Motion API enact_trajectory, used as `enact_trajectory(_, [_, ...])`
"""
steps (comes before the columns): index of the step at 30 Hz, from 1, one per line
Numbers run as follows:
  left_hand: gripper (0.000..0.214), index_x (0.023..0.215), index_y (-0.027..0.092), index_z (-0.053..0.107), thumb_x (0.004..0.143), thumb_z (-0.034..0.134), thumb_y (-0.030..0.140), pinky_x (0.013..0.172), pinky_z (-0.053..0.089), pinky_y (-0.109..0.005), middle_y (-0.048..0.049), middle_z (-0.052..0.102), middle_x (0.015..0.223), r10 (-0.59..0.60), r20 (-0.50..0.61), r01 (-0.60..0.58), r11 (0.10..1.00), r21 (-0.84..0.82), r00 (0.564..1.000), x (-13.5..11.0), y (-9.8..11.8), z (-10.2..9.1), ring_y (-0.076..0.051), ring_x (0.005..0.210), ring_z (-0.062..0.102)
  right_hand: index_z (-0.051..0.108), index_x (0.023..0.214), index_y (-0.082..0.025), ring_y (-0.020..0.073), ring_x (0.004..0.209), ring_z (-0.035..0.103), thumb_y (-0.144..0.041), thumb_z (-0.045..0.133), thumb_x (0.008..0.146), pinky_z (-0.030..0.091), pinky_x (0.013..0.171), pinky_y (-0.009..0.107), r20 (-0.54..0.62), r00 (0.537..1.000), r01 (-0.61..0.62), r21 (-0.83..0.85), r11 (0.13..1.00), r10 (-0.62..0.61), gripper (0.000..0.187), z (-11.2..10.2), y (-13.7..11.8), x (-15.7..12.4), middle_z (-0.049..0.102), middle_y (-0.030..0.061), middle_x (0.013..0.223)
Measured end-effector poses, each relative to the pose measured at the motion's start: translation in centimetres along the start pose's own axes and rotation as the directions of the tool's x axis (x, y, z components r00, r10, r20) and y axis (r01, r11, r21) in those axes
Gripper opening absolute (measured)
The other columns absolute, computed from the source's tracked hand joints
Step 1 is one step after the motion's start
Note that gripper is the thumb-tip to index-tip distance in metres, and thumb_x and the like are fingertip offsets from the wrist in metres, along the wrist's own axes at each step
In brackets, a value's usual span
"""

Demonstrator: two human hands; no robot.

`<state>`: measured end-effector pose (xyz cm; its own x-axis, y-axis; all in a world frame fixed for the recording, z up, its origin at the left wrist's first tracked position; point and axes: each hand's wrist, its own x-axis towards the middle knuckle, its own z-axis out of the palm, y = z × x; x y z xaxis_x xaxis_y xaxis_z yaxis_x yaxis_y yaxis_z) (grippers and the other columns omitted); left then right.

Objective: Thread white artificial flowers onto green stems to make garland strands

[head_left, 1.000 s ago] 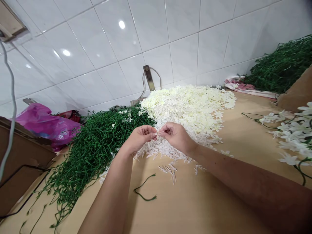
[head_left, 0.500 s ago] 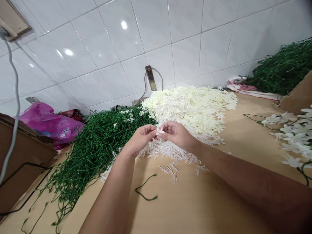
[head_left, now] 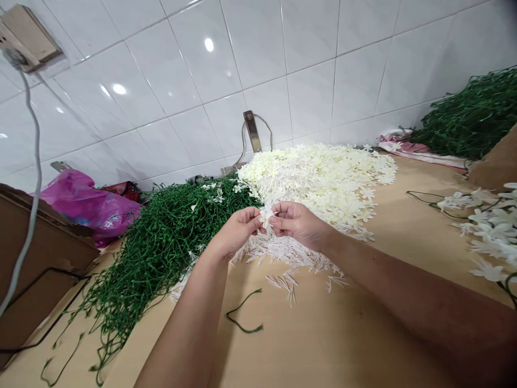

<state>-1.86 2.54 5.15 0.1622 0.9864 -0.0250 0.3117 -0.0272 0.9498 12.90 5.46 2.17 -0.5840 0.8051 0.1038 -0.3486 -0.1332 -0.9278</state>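
Observation:
Both hands meet in the middle of the view over the near edge of a heap. My left hand [head_left: 241,228] pinches a small white artificial flower [head_left: 266,216] between thumb and fingertips. From the other side, my right hand [head_left: 297,223] is closed with its fingertips at the same flower's petals. Behind them spreads a pile of cream artificial petals [head_left: 323,172]. White stamen pieces [head_left: 288,249] lie loose just below the hands. To the left is a large heap of green artificial stems [head_left: 161,242]. One single green stem [head_left: 242,312] rests on the table between my forearms.
Finished-looking white flowers on stems [head_left: 495,231] lie at the right edge. More green stems [head_left: 472,116] are heaped at the back right by a cloth [head_left: 424,151]. A pink plastic bag [head_left: 89,202], a cardboard box [head_left: 40,269] and a hanging cable [head_left: 34,188] stand left. A tiled wall [head_left: 258,48] closes the back.
More of the flower's petals now show spread between my fingertips, with my right fingers shifted slightly on it. The whole view has moved a little; the piles look unchanged.

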Motion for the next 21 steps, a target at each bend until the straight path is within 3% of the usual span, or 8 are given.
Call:
enact_trajectory(6, [0.01, 0.064, 0.014, 0.047, 0.071, 0.05, 0.02, 0.054, 0.031, -0.02, 0.0042, 0.046, 0.056, -0.066, 0.008, 0.065, 0.996, 0.066, 0.998, 0.07, -0.17, -0.06, -0.006, 0.054, 0.044, 0.049, 0.079, -0.015, 0.0079, 0.058, 0.05, -0.022, 0.068, 0.058, 0.038, 0.054, 0.023, 0.037, 0.991, 0.134, -0.21, 0.968, -0.129, 0.03, 0.25, 0.38, 0.12, 0.054, -0.0015, 0.065])
enact_trajectory(10, [0.008, 0.066, 0.014, 0.048, 0.072, 0.049, 0.019, 0.056, 0.031, -0.021, 0.0044, 0.046, 0.057, -0.091, 0.016, 0.089, 0.992, 0.094, 0.996, -0.07, 0.01, 0.0, -0.006, 0.055, 0.045, 0.051, 0.071, -0.015, 0.0059, 0.052, 0.045, -0.023, 0.066, 0.059, 0.037, 0.052, 0.023, -0.002, 0.987, 0.156, -0.254, 0.955, -0.161, 0.021, 0.28, 0.48, 0.19, 0.05, -0.0036, 0.06])
enact_trajectory(13, [0.011, 0.064, 0.014, 0.048, 0.072, 0.05, 0.021, 0.055, 0.031, -0.021, 0.0043, 0.045, 0.056, -0.097, 0.019, 0.096, 0.993, 0.072, 0.995, -0.17, 0.2, 0.1, -0.006, 0.055, 0.045, 0.05, 0.066, -0.015, 0.006, 0.052, 0.046, -0.024, 0.065, 0.061, 0.037, 0.054, 0.024, -0.015, 0.988, 0.147, -0.213, 0.966, -0.154, 0.018, 0.16, 0.36, 0.11, 0.05, -0.0034, 0.059])
enact_trajectory(16, [0.014, 0.063, 0.013, 0.047, 0.071, 0.051, 0.024, 0.056, 0.032, -0.021, 0.0032, 0.046, 0.058, -0.077, 0.048, 0.076, 0.997, 0.019, 0.996, -0.18, 0.25, 0.18, -0.006, 0.056, 0.046, 0.048, 0.066, -0.016, 0.0079, 0.056, 0.051, -0.024, 0.063, 0.065, 0.039, 0.057, 0.025, 0.044, 0.99, 0.135, -0.091, 0.987, -0.131, 0.017, 0.14, 0.18, -0.03, 0.051, -0.0031, 0.058])
enact_trajectory(21, [0.01, 0.065, 0.014, 0.048, 0.069, 0.053, 0.022, 0.058, 0.033, -0.022, 0.0027, 0.047, 0.06, -0.071, 0.043, 0.072, 0.997, -0.028, 0.997, -0.26, 0.41, 0.31, -0.006, 0.057, 0.046, 0.045, 0.066, -0.016, 0.009, 0.058, 0.055, -0.027, 0.064, 0.064, 0.043, 0.066, 0.03, 0.074, 0.996, 0.039, 0.036, 0.999, -0.042, 0.022, 0.17, -0.2, -0.24, 0.055, -0.0021, 0.061])
